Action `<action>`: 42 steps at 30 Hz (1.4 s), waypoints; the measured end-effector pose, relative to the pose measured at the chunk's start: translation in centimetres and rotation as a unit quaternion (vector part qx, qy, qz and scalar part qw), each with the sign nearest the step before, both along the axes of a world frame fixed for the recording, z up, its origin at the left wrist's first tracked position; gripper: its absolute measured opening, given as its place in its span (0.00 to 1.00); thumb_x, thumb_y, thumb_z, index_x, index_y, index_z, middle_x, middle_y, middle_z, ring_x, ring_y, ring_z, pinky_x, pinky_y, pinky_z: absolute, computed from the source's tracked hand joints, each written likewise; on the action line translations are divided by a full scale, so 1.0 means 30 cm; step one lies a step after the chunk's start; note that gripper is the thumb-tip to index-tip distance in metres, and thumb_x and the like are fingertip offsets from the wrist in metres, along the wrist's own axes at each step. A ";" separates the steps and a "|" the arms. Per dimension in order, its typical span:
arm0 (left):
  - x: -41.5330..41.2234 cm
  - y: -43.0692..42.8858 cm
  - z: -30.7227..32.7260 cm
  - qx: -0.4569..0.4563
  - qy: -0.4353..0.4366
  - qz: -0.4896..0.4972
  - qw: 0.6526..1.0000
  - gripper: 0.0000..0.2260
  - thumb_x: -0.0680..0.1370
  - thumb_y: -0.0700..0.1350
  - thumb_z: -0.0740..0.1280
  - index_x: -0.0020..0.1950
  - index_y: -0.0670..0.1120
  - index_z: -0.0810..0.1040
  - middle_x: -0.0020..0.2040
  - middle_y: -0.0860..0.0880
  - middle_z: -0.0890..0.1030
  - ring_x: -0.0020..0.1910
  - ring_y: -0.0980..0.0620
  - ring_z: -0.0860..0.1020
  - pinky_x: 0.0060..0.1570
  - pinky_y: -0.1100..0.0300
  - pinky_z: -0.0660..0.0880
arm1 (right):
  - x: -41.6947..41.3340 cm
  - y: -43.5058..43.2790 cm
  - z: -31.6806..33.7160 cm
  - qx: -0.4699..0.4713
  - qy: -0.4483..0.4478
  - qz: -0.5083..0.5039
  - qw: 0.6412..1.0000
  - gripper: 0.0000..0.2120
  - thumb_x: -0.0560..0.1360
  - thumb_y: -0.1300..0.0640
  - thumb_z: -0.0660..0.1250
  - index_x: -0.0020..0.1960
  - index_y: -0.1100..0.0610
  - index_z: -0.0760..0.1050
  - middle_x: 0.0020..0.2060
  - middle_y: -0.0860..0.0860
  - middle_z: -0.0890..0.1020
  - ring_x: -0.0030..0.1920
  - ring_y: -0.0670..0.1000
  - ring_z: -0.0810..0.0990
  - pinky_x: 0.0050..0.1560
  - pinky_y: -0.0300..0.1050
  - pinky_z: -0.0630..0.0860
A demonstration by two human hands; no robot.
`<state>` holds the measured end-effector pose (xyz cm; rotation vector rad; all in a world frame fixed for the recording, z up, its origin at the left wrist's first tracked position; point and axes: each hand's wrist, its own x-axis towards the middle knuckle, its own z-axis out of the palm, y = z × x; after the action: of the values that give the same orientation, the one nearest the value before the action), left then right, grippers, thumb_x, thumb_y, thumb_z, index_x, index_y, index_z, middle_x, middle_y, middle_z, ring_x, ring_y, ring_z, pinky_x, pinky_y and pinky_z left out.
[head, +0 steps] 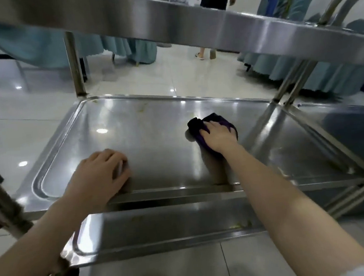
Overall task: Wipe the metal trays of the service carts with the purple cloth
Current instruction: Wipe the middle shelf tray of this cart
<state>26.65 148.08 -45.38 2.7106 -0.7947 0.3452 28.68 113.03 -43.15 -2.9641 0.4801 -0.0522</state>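
Your right hand [217,134] lies with fingers nearly flat on the bunched purple cloth [223,121], pressing it onto the middle metal tray [143,130], at about 3 o'clock from the tray's centre. Your left hand [100,173] rests at about 7 o'clock near the front rim, fingers curled under; you cannot tell whether it holds anything.

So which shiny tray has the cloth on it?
The middle tray: the right hand presses the purple cloth on it. The top tray and bottom tray have no cloth.
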 end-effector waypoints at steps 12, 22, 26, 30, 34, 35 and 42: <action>-0.054 -0.046 0.087 0.054 0.100 0.050 0.992 0.22 0.77 0.62 0.59 0.63 0.50 0.75 0.60 0.49 0.77 0.55 0.44 0.77 0.57 0.49 0.73 | -0.419 -0.135 -0.075 -0.001 -0.086 0.164 0.983 0.21 0.80 0.40 0.53 0.71 0.41 0.67 0.70 0.40 0.71 0.68 0.45 0.68 0.67 0.38 0.52; -0.123 -0.529 0.076 0.072 0.112 -0.060 0.989 0.22 0.79 0.59 0.59 0.71 0.52 0.68 0.73 0.53 0.67 0.69 0.49 0.68 0.68 0.58 0.64 | -0.164 -0.302 -0.042 0.043 -0.011 0.111 0.993 0.24 0.81 0.40 0.52 0.75 0.43 0.60 0.76 0.45 0.62 0.75 0.51 0.60 0.74 0.56 0.49; -0.112 -0.729 0.070 0.040 0.111 -0.109 0.987 0.20 0.80 0.56 0.59 0.70 0.51 0.70 0.71 0.51 0.69 0.69 0.49 0.68 0.68 0.58 0.63 | -0.560 -0.361 -0.077 0.044 -0.057 0.100 0.992 0.26 0.77 0.34 0.46 0.73 0.38 0.63 0.73 0.40 0.66 0.73 0.45 0.63 0.73 0.48 0.49; -0.131 -0.839 0.051 0.056 0.086 -0.126 0.987 0.21 0.80 0.58 0.58 0.72 0.54 0.69 0.72 0.51 0.70 0.70 0.49 0.67 0.70 0.58 0.60 | -0.653 -0.394 -0.069 0.028 -0.047 0.065 0.996 0.27 0.77 0.33 0.43 0.73 0.37 0.62 0.73 0.40 0.66 0.72 0.46 0.64 0.73 0.47 0.50; -0.167 -0.856 0.023 0.069 0.080 -0.097 0.990 0.22 0.80 0.60 0.57 0.73 0.55 0.67 0.73 0.51 0.68 0.73 0.47 0.64 0.73 0.54 0.58 | -0.390 -0.519 -0.031 0.019 -0.023 0.053 0.998 0.23 0.81 0.40 0.51 0.75 0.41 0.60 0.75 0.44 0.63 0.74 0.49 0.61 0.74 0.56 0.50; -0.170 -0.854 0.019 0.066 0.086 -0.091 0.990 0.22 0.80 0.59 0.57 0.73 0.56 0.66 0.74 0.51 0.67 0.74 0.46 0.62 0.73 0.52 0.58 | -0.314 -0.548 -0.014 0.033 -0.013 0.025 0.999 0.23 0.81 0.41 0.51 0.75 0.43 0.60 0.76 0.46 0.62 0.74 0.50 0.60 0.75 0.58 0.49; -0.173 -0.905 0.042 0.062 0.085 -0.065 0.992 0.17 0.78 0.59 0.61 0.63 0.53 0.73 0.60 0.49 0.74 0.60 0.43 0.72 0.63 0.52 0.68 | -0.332 -0.605 -0.023 0.049 0.015 0.075 0.996 0.23 0.81 0.41 0.51 0.76 0.42 0.59 0.76 0.45 0.61 0.75 0.52 0.59 0.74 0.58 0.48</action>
<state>21.46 120.92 -44.13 2.7382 -0.9655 0.0359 18.72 94.89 -43.83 -2.8981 0.2547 0.0305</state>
